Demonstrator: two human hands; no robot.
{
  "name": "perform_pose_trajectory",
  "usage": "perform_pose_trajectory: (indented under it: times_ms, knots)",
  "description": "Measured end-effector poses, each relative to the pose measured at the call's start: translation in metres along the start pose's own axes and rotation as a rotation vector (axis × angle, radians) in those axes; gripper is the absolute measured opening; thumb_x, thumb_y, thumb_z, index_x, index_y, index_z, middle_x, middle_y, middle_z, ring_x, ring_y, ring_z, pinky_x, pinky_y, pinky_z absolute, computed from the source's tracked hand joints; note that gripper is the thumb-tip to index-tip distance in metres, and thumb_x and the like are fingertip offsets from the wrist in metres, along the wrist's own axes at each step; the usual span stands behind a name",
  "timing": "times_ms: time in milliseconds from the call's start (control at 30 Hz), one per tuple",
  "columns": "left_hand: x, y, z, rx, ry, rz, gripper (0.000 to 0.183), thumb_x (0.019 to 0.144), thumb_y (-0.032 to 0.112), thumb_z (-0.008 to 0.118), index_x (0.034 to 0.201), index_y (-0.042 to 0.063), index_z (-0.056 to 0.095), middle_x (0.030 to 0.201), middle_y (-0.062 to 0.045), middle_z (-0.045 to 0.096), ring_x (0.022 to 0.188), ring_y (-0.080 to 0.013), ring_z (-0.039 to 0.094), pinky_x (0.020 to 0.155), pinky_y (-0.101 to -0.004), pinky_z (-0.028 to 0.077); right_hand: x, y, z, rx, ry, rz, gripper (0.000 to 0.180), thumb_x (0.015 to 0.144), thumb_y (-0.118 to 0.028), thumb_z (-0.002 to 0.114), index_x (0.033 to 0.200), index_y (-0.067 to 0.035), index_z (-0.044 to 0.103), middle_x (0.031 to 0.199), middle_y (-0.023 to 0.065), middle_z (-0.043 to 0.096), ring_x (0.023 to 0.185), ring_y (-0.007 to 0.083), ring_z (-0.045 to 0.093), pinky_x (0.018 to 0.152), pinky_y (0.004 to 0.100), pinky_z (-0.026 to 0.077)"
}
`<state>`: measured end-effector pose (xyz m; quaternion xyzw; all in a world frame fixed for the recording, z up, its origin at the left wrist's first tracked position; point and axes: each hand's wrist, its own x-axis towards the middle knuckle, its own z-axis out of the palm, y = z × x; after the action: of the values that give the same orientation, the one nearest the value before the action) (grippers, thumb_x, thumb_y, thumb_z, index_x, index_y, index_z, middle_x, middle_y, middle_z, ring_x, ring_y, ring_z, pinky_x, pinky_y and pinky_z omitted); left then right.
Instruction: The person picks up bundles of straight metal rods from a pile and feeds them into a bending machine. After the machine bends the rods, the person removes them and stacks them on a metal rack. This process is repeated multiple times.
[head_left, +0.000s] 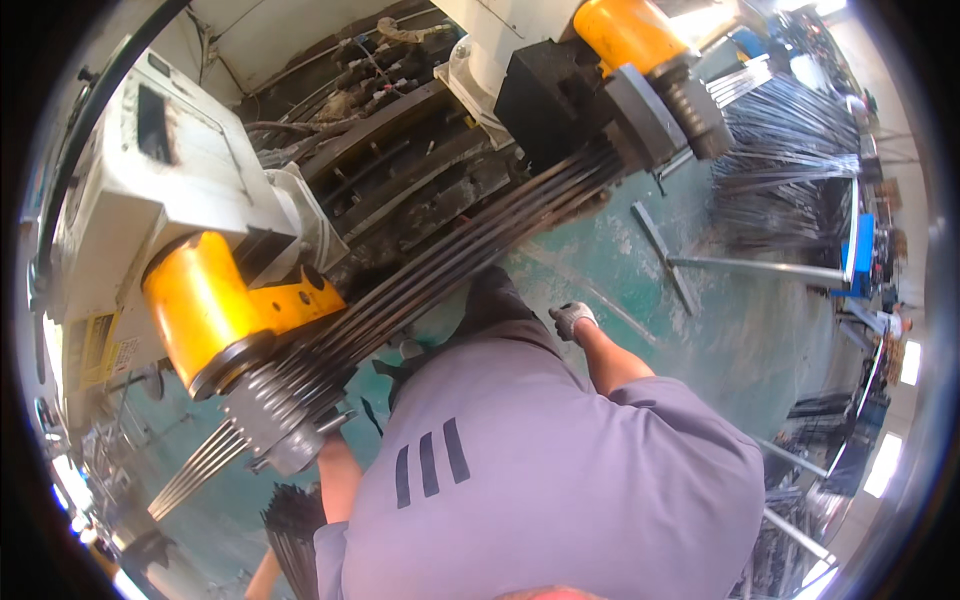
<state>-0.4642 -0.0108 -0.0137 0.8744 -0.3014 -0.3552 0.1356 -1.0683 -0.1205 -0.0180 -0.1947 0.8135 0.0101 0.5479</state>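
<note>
My right hand (574, 321), in a pale knitted glove, hangs over the green floor to the right of my body. Its fingers look curled in, and nothing shows in them. My left hand is out of view: the forearm (339, 469) runs up behind the lower clamp head (274, 416). Several long dark metal bars (450, 251) lie side by side across the machine in front of me. They pass through this ribbed clamp head, and their ends (199, 469) stick out beyond it. At the far end they reach a dark block-shaped head (645, 116).
Yellow cylinders (202, 307) (630, 34) top both heads, beside a white machine housing (180, 165). A dark bundle of rods (292, 525) stands by my left arm. On the right, a metal frame (757, 266) stands near a large stack of metal strips (784, 157).
</note>
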Motion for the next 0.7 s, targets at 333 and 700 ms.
perform_pose_trajectory:
  times_ms: [333, 700]
  knots:
    - [-0.119, 0.129, 0.136, -0.318, -0.052, 0.193, 0.032, 0.092, 0.026, 0.070, 0.116, 0.005, 0.064, 0.089, -0.010, 0.066, 0.079, -0.0265, 0.068, 0.069, -0.0388, 0.058, 0.046, -0.118, -0.065, -0.018, -0.104, -0.382, 0.038, 0.094, -0.037, 0.066, 0.087, 0.000, 0.069, 0.069, 0.0075, 0.065, 0.057, 0.0198, 0.061, 0.055, 0.0373, 0.049]
    - [-0.122, 0.100, 0.090, -0.970, -0.031, -0.188, 0.036, 0.098, 0.021, 0.064, 0.125, -0.002, 0.060, 0.102, -0.016, 0.070, 0.079, -0.0277, 0.070, 0.069, -0.0409, 0.060, 0.041, -0.038, -0.036, -0.178, -0.013, -0.365, 0.039, 0.094, -0.039, 0.067, 0.089, -0.001, 0.074, 0.072, 0.0106, 0.070, 0.062, 0.0237, 0.067, 0.063, 0.0390, 0.053]
